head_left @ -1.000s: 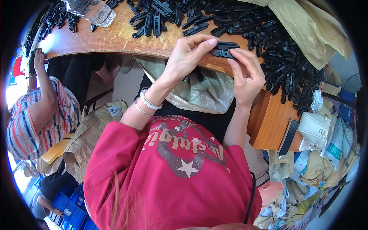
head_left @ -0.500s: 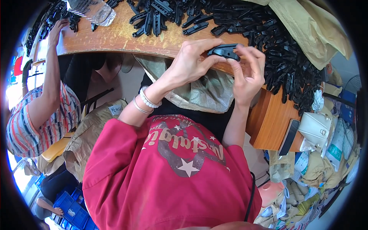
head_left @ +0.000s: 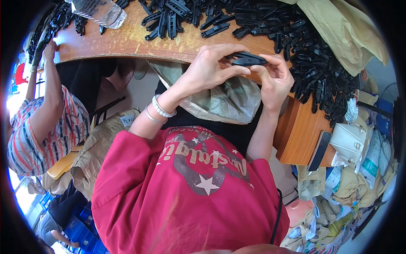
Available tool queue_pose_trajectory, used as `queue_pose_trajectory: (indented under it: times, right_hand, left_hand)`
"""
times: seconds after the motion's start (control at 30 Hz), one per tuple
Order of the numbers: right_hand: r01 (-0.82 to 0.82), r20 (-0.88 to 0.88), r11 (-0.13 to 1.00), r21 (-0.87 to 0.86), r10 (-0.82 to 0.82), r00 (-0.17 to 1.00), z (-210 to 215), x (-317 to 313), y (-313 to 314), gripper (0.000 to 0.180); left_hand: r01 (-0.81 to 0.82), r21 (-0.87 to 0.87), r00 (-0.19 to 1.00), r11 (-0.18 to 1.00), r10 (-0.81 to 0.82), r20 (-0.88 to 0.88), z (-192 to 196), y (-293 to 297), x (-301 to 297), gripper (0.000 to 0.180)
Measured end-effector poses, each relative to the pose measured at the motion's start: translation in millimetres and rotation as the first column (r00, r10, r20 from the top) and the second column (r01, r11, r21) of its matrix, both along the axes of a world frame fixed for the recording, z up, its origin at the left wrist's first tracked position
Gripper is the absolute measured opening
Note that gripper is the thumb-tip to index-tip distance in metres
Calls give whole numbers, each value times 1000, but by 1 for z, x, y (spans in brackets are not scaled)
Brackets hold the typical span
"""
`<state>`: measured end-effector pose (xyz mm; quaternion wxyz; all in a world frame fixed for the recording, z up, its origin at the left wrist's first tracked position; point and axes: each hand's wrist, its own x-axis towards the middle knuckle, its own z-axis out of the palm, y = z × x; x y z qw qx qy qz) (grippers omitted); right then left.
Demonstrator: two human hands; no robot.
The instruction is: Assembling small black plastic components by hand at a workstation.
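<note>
A black plastic part (head_left: 244, 59), long and narrow with tapered ends, is held between both hands just over the table's near edge. My left hand (head_left: 218, 63) pinches one end between thumb and fingers. At the other end, my right hand (head_left: 275, 76) grips it with thumb and fingertips. White beads and a bangle circle my left wrist. Similar black plastic parts (head_left: 313, 67) lie heaped beyond my hands and along the right side of the table. An open woven sack (head_left: 224, 103) hangs below the edge, under my hands.
The worn wooden table (head_left: 127, 42) curves across the top. A clear plastic container (head_left: 101, 12) lies at the back left. Another person (head_left: 50, 122) sits at the left, a hand at the table. A phone (head_left: 319, 151) and white handbag (head_left: 349, 142) are at the right.
The black plastic part has turned in my fingers, now showing a smoother, narrower side. My right fingers have closed in on its end. The other person's hand has drawn back toward the table edge.
</note>
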<state>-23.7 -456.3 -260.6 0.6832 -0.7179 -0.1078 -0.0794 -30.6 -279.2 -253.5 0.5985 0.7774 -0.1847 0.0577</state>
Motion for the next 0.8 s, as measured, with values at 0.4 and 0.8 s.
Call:
queue_pose_trajectory:
  times: [0.4,0.8]
  right_hand:
    - [423,481,617,-663,-82,873,-18,56,0,21]
    - [391,415,451,-802,-49,908,-20,34,11,25]
  left_hand:
    - [-187,-761,864,621,-265,-428,-26,36,7,53]
    - [-394,619,913,679,213,348,-24,25,59,18]
